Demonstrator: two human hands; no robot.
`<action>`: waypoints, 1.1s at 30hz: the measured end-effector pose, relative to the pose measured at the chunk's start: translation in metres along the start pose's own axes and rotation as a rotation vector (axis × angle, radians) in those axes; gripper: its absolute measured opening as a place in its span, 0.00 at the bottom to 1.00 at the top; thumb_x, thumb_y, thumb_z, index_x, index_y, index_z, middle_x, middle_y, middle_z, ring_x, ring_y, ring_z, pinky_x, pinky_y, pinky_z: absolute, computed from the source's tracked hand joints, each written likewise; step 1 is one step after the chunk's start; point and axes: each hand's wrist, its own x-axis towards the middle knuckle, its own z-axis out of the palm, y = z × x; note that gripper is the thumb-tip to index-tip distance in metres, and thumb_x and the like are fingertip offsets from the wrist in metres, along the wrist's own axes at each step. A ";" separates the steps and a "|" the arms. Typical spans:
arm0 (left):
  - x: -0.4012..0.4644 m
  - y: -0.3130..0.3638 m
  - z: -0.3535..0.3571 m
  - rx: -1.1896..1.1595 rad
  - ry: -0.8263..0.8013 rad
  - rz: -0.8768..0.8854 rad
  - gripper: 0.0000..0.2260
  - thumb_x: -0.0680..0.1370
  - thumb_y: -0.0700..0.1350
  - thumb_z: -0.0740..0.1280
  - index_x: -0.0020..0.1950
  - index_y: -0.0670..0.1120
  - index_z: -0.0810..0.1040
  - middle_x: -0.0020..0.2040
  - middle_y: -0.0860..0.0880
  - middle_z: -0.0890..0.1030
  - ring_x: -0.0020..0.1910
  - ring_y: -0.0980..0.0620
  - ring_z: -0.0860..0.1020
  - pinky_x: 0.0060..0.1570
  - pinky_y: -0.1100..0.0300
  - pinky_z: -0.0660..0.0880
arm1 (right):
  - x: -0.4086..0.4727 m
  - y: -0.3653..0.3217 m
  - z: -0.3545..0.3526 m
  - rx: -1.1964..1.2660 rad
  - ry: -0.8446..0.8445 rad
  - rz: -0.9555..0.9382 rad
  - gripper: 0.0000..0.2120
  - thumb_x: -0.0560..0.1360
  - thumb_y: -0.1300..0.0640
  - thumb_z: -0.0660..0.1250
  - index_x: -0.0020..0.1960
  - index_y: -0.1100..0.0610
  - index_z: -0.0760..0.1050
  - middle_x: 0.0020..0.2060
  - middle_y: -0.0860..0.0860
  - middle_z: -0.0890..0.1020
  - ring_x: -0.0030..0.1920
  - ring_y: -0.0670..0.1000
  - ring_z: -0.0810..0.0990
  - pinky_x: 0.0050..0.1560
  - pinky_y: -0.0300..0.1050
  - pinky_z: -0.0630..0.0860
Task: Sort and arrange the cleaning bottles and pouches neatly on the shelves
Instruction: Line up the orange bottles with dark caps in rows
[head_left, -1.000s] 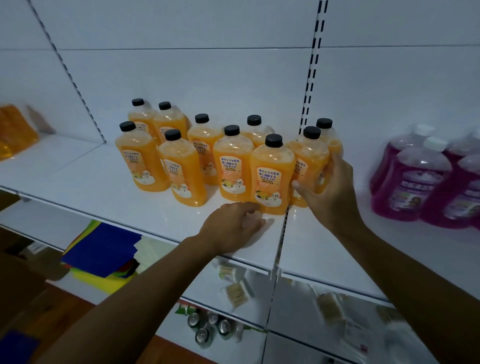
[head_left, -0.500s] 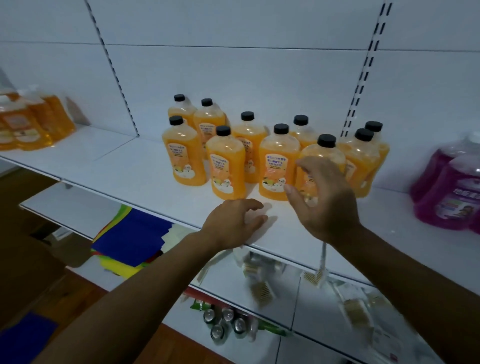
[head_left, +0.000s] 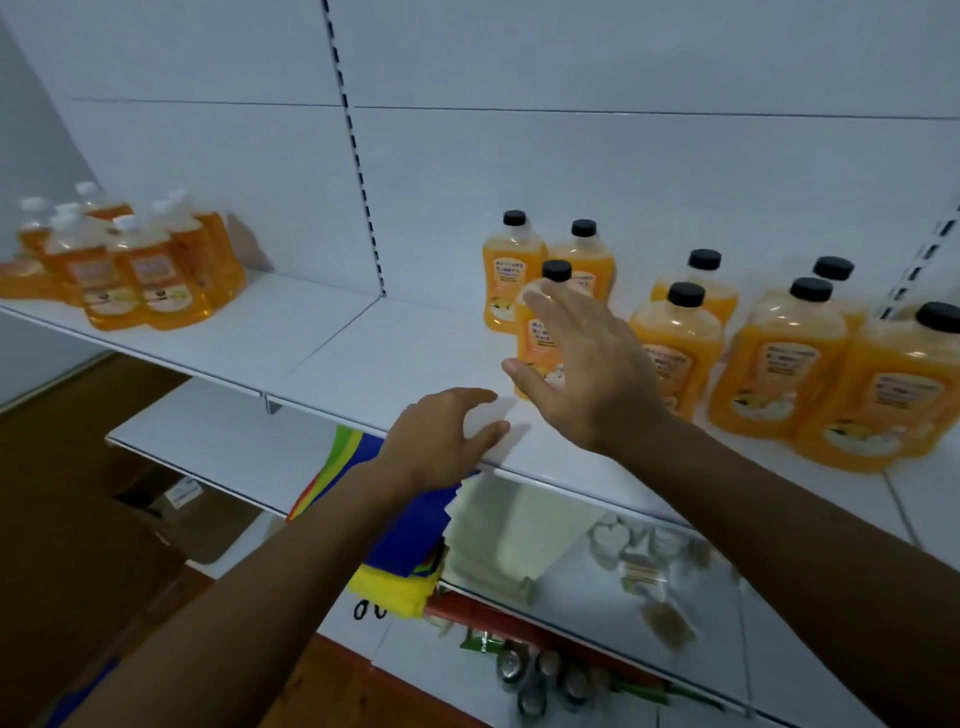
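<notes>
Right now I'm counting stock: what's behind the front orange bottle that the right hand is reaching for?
Behind the black-capped orange plastic bottle stand two more orange bottles against the white back panel. The open right hand covers the front bottle's right side and whatever lies behind it.

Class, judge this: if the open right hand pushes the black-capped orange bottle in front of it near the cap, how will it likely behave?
The bottle looks tall and narrow, so it would probably tip. It appears full, so likely heavy. Neighbours stand close; the right hand might topple them.

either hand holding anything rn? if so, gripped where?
Nothing held. The right hand is open with fingers spread in front of a black-capped orange bottle, not wrapped round it. The left hand rests on the shelf edge.
</notes>
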 end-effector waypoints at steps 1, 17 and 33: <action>0.005 -0.009 -0.005 -0.001 0.002 -0.001 0.23 0.79 0.60 0.61 0.71 0.51 0.71 0.70 0.52 0.74 0.67 0.50 0.72 0.66 0.49 0.69 | 0.010 -0.003 0.002 -0.007 0.013 0.005 0.30 0.76 0.39 0.60 0.73 0.55 0.66 0.72 0.52 0.69 0.71 0.54 0.67 0.68 0.50 0.64; 0.131 -0.075 -0.022 -0.153 -0.015 -0.004 0.29 0.78 0.60 0.64 0.74 0.48 0.66 0.70 0.47 0.73 0.66 0.46 0.73 0.65 0.50 0.70 | 0.130 0.007 0.037 -0.239 -0.006 0.193 0.27 0.74 0.39 0.63 0.69 0.53 0.69 0.65 0.52 0.74 0.65 0.54 0.71 0.64 0.50 0.66; 0.260 -0.095 0.009 -0.632 -0.081 0.139 0.29 0.68 0.53 0.78 0.65 0.48 0.72 0.57 0.52 0.79 0.52 0.53 0.78 0.44 0.65 0.73 | 0.230 0.021 0.087 -0.452 -0.377 0.596 0.20 0.73 0.61 0.65 0.62 0.53 0.65 0.37 0.49 0.71 0.34 0.49 0.71 0.31 0.44 0.61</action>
